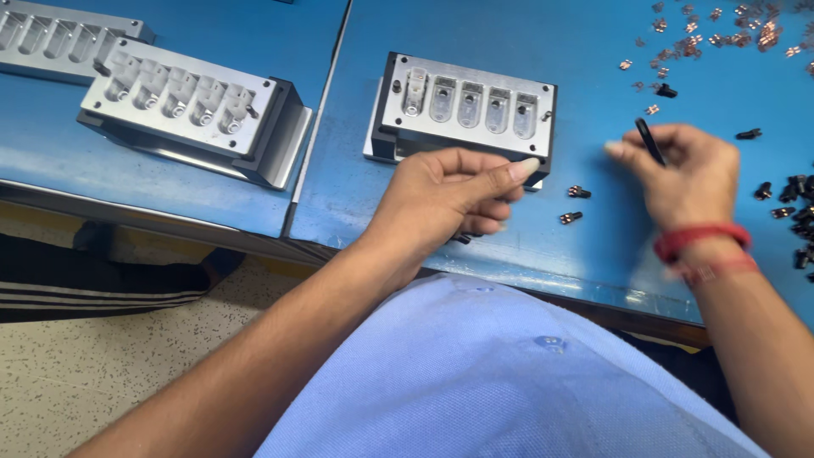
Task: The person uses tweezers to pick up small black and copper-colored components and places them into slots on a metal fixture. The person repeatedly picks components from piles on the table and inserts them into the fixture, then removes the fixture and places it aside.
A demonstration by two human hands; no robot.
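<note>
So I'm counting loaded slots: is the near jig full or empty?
Mostly empty. The jig has five pockets; only the leftmost holds a pale part. The other four show bare metal.

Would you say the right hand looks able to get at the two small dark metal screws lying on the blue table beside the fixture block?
Probably yes: the screws lie bare between both hands, nothing over them, though the right hand already pinches a thin black piece.

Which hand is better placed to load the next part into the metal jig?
Likely right: the right hand pinches a small black part beside the metal jig. The left hand rests curled at the jig's front edge.
</note>
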